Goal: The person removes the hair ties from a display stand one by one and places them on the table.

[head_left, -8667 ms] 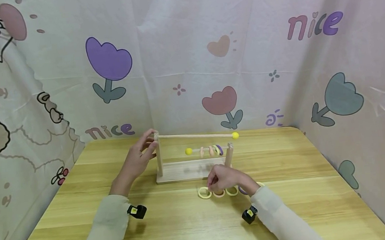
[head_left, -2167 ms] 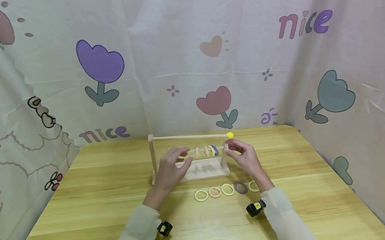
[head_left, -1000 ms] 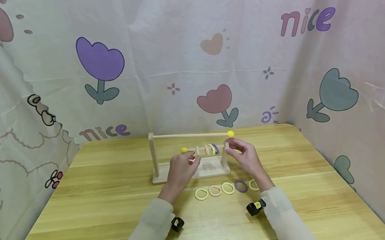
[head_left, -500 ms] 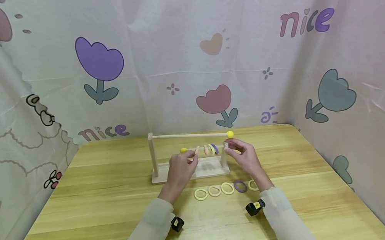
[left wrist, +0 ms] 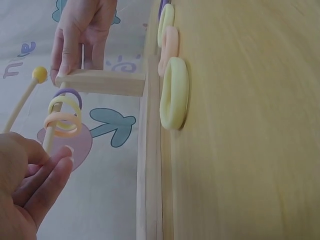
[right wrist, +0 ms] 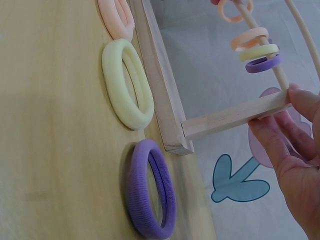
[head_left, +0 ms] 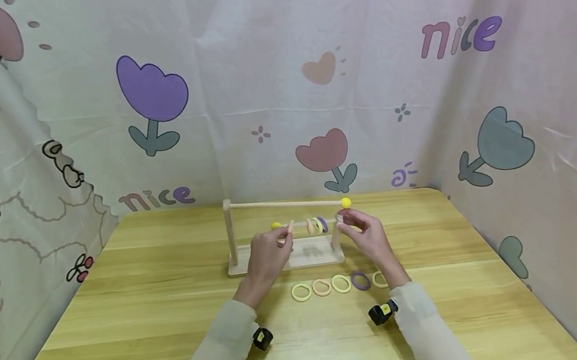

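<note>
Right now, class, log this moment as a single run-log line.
left hand: pinches peach ring at lower rod | right hand: holds short post | hair ties: row on table

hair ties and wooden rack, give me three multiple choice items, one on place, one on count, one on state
1. Where do the loose hair ties lie?
A. in a row on the table in front of the wooden rack
B. stacked on the top rod
C. behind the rack

2. How many loose ties lie in that row?
A. two
B. five
C. eight

3. What is the right hand doing?
A. lying flat on the table
B. holding the rack's short post
C. lifting a purple tie

Key: 1 A, the head view shows the row just in front of the base; 2 B, five show there; 3 B, its fingertips grip the post's end.
</note>
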Tool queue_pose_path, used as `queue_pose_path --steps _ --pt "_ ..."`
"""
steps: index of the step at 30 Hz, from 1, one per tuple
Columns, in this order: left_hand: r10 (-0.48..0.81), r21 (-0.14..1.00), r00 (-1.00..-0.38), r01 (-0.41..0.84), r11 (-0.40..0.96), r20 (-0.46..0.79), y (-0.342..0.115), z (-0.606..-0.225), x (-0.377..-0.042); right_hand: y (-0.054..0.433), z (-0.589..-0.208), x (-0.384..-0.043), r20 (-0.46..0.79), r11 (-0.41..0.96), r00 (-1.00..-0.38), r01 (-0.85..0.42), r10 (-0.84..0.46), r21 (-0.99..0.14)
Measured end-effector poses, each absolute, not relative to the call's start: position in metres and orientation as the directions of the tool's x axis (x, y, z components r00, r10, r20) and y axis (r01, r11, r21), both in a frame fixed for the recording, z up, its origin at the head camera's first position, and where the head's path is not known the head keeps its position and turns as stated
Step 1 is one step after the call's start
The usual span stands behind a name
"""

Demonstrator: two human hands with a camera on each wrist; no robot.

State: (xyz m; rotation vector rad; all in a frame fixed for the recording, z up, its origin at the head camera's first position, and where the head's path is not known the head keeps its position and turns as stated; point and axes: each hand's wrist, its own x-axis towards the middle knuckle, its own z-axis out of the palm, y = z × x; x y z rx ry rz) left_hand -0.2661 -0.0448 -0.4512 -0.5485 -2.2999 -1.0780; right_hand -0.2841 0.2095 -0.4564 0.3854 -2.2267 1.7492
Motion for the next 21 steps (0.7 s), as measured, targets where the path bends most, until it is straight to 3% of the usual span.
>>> queue_pose_path --steps 9,21 --pt "0.124 0.632 -0.8 0.548 0.548 0.586 -0.052 -0.449 -0.262 0.209 -0.457 -0.285 0.393 0.239 -0.919 -0.389 -0.032 -0.89" --pt "0.11 0.632 -0.806 0.532 0.563 0.581 -0.061 -0.447 -0.26 0.211 -0.458 -0.285 0.402 0.253 -0.915 -0.399 -0.043 -0.881"
